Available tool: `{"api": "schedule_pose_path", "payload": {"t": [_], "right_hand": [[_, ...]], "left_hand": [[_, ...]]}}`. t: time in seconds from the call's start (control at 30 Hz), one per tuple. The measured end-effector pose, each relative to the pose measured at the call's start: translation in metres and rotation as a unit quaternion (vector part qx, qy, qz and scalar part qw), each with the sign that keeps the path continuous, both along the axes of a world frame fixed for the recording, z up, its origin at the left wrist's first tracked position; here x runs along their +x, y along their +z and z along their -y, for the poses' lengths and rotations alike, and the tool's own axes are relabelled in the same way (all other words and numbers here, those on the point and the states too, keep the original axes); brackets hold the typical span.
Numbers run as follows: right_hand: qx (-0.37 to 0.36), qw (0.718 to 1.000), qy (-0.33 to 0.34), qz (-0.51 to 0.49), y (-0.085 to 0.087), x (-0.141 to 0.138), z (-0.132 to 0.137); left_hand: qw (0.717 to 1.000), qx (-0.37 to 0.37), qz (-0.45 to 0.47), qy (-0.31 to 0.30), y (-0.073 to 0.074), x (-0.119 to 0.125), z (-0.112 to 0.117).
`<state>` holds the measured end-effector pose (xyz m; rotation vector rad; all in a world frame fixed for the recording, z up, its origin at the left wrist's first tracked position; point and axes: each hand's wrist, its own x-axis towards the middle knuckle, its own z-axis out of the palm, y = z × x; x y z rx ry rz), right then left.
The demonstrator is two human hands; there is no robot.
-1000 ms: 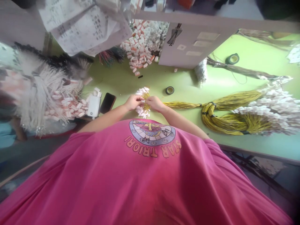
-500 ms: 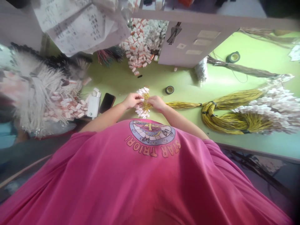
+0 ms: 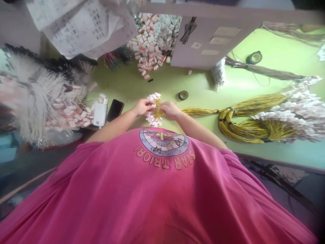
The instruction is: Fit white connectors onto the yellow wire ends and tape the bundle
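A bundle of yellow wires (image 3: pixel 200 112) runs from the right to the middle of the table and fans out into many small white connectors (image 3: pixel 153 120). My left hand (image 3: pixel 143 107) is closed at the fan's left side, with a white connector pinched between thumb and fingertips. On the fan's other side my right hand (image 3: pixel 170 109) is closed, its fingers pinching the yellow wires just behind the connectors. Exactly which wires it grips is hidden by the fingers. A black tape roll (image 3: pixel 183 95) lies just beyond my right hand.
Thick tied coils of yellow wire (image 3: pixel 230 127) with white connectors lie at right. A phone (image 3: pixel 115 110) and a white device (image 3: pixel 100 113) rest left of my hands. White wire bundles (image 3: pixel 43 91) fill the left side. Loose connectors (image 3: pixel 148 47) are heaped behind, beside a panel (image 3: pixel 200 44).
The view has shifted slightly. Both hands stay at the connector fan in nearly the same pose, with only small finger movement.
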<state>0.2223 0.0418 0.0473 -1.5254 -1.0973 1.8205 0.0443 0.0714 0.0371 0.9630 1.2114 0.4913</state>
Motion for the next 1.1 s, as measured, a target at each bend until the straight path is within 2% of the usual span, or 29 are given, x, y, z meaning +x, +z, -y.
{"api": "schedule_pose_path", "payload": {"t": [0.23, 0.47, 0.6, 0.67, 0.73, 0.8, 0.87, 0.93, 1.0, 1.1], "right_hand": [[0.011, 1.000, 0.023, 0.018, -0.008, -0.002, 0.002], [0.039, 0.997, 0.028, 0.059, -0.017, -0.005, 0.007], [0.067, 0.995, 0.043, 0.066, -0.014, -0.006, 0.005], [0.090, 0.991, 0.049, 0.085, -0.015, -0.003, 0.004], [0.110, 0.989, 0.035, 0.093, -0.017, 0.002, 0.002], [0.136, 0.986, 0.008, 0.098, -0.021, 0.010, 0.002], [0.172, 0.977, -0.009, 0.123, -0.025, 0.020, 0.004], [0.190, 0.969, -0.022, 0.158, -0.027, 0.031, 0.009], [0.181, 0.964, -0.053, 0.189, -0.029, 0.045, 0.018], [0.156, 0.949, -0.108, 0.252, -0.035, 0.070, 0.037]], "left_hand": [[0.998, 0.043, -0.025, -0.048, 0.002, 0.005, 0.003], [0.997, 0.037, -0.046, -0.047, 0.001, 0.008, 0.009], [0.991, 0.076, -0.072, -0.085, 0.003, 0.001, 0.008], [0.979, 0.129, -0.107, -0.119, 0.006, -0.012, 0.004], [0.952, 0.205, -0.189, -0.124, 0.010, -0.037, -0.005], [0.904, 0.258, -0.330, -0.085, 0.014, -0.073, -0.015], [0.836, 0.252, -0.484, -0.053, 0.016, -0.112, -0.020], [0.783, 0.214, -0.578, -0.088, 0.016, -0.145, -0.018], [0.759, 0.175, -0.608, -0.153, 0.013, -0.166, -0.010], [0.749, 0.146, -0.608, -0.220, 0.006, -0.175, 0.004]]}}
